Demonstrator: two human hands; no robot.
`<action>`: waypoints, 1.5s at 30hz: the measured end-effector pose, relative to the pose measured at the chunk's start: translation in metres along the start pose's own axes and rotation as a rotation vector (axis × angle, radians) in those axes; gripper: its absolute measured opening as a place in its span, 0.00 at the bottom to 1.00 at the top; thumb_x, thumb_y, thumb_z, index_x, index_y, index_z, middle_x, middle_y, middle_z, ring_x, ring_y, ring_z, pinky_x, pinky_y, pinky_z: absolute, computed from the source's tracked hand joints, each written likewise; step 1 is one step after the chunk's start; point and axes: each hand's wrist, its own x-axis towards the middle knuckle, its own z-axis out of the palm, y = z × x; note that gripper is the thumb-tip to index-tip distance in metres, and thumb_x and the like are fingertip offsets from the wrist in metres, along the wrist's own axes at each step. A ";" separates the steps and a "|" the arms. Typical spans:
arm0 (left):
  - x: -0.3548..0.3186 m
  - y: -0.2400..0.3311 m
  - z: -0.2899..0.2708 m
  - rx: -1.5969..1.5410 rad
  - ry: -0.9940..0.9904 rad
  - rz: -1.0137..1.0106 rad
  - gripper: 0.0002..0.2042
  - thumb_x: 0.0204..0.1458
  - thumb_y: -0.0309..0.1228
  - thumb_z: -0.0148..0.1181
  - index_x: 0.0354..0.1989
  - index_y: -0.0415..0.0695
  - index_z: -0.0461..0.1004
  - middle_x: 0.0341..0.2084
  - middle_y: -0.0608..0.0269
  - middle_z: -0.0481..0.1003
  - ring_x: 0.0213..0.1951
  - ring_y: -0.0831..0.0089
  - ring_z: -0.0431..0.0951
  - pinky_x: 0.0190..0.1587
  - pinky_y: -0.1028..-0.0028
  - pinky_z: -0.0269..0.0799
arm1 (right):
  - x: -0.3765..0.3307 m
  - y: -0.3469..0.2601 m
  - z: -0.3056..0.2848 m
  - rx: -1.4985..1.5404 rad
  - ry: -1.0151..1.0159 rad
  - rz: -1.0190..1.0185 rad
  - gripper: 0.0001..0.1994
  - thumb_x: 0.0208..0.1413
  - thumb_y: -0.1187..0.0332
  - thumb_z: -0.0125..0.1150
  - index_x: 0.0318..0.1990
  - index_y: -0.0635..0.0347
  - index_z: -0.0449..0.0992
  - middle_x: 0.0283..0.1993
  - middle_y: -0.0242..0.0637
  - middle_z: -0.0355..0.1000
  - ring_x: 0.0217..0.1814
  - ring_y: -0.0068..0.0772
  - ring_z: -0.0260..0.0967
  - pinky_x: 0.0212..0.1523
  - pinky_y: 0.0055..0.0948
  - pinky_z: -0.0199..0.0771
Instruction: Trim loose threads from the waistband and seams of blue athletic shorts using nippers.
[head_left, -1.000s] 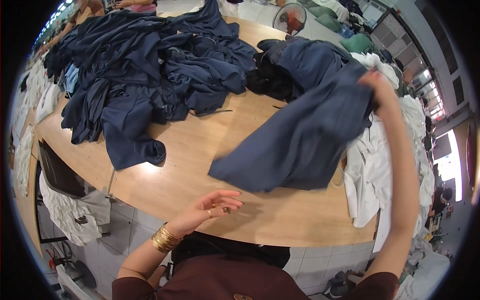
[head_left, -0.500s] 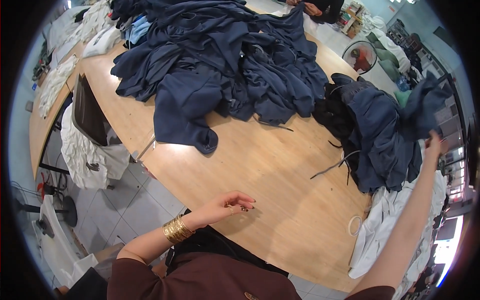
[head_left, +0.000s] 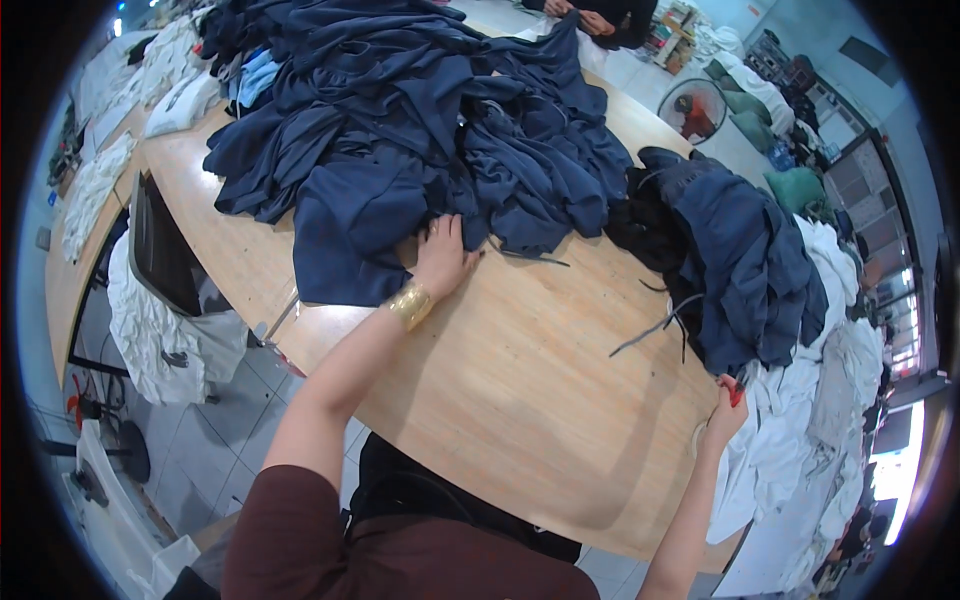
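Observation:
My left hand, with gold bangles on its wrist, reaches over the table to the near edge of the big navy garment pile. Its fingers rest apart on a navy garment that hangs out of the pile; the fingertips touch the cloth. At the right, my right hand is closed around a small red tool, perhaps thread snips; most of it is hidden. Just beyond that hand lies a smaller navy heap, with black cloth and dark cords at its left side.
White cloth is stacked at the table's right edge. The wooden table spreads before me. A chair draped with white cloth stands left. Across the table another person's hands handle navy cloth; a fan stands beyond.
My left hand has reached forward from the near table edge to the pile. My right hand has drawn back toward me, and the navy garment tossed beside it has settled on the right heap.

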 end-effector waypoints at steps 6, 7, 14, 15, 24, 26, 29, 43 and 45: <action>0.029 0.008 -0.037 -0.083 -0.336 0.033 0.14 0.47 0.38 0.55 0.34 0.39 0.73 0.31 0.55 0.75 0.39 0.57 0.73 0.46 0.57 0.61 | -0.058 -0.066 -0.022 -0.058 -0.288 -0.042 0.09 0.52 0.79 0.51 0.39 0.68 0.75 0.31 0.34 0.72 0.31 0.19 0.68 0.36 0.18 0.65; 0.032 0.012 -0.063 -0.338 -0.491 -0.074 0.14 0.49 0.39 0.55 0.34 0.39 0.72 0.23 0.59 0.74 0.31 0.65 0.74 0.39 0.65 0.65 | -0.066 -0.081 -0.023 -0.062 -0.346 -0.010 0.09 0.52 0.79 0.50 0.39 0.69 0.74 0.29 0.34 0.71 0.29 0.19 0.66 0.35 0.17 0.65; 0.079 0.133 -0.234 -1.235 -0.471 0.147 0.11 0.51 0.36 0.58 0.34 0.39 0.75 0.25 0.75 0.72 0.26 0.90 0.67 0.27 0.86 0.64 | -0.062 -0.191 0.025 0.132 -0.559 -0.169 0.14 0.49 0.77 0.56 0.45 0.59 0.75 0.36 0.26 0.68 0.24 0.10 0.55 0.23 0.12 0.53; 0.085 0.145 -0.252 -1.327 -0.480 0.140 0.10 0.49 0.33 0.58 0.34 0.39 0.75 0.26 0.72 0.73 0.27 0.87 0.71 0.30 0.86 0.67 | -0.060 -0.208 0.042 0.313 -0.568 -0.164 0.17 0.48 0.76 0.58 0.48 0.58 0.73 0.39 0.25 0.68 0.24 0.09 0.54 0.22 0.11 0.51; 0.111 0.215 -0.342 -1.936 -0.649 0.304 0.08 0.54 0.30 0.50 0.29 0.39 0.73 0.24 0.61 0.76 0.24 0.71 0.77 0.29 0.76 0.76 | -0.060 -0.223 0.109 0.397 -0.812 -0.285 0.15 0.41 0.74 0.65 0.40 0.63 0.74 0.30 0.27 0.71 0.28 0.16 0.63 0.27 0.19 0.62; 0.116 0.198 -0.356 -1.928 -0.487 0.305 0.09 0.54 0.30 0.50 0.29 0.38 0.73 0.24 0.58 0.77 0.25 0.68 0.78 0.31 0.74 0.77 | -0.058 -0.223 0.084 0.163 -1.006 -0.175 0.07 0.44 0.76 0.61 0.34 0.66 0.76 0.28 0.26 0.72 0.28 0.14 0.62 0.29 0.18 0.61; 0.142 0.137 -0.341 -1.544 0.056 0.088 0.09 0.52 0.29 0.52 0.38 0.41 0.74 0.33 0.67 0.75 0.36 0.80 0.75 0.42 0.78 0.72 | -0.031 -0.214 0.029 0.027 -0.666 -0.182 0.04 0.45 0.72 0.58 0.24 0.63 0.74 0.17 0.23 0.64 0.20 0.13 0.58 0.22 0.17 0.55; -0.046 0.030 -0.192 -0.663 -0.529 -0.004 0.09 0.44 0.26 0.54 0.34 0.36 0.70 0.21 0.63 0.71 0.24 0.77 0.71 0.28 0.79 0.66 | -0.116 -0.109 -0.067 -0.476 -0.400 -0.535 0.12 0.39 0.83 0.57 0.33 0.60 0.76 0.34 0.42 0.72 0.36 0.41 0.72 0.35 0.35 0.70; -0.092 0.015 -0.171 -0.466 -0.403 0.037 0.06 0.44 0.23 0.55 0.32 0.39 0.72 0.20 0.62 0.72 0.23 0.77 0.72 0.28 0.77 0.67 | -0.145 -0.055 -0.078 -0.819 -0.703 -0.196 0.11 0.40 0.80 0.59 0.34 0.60 0.76 0.36 0.43 0.72 0.38 0.44 0.71 0.37 0.32 0.70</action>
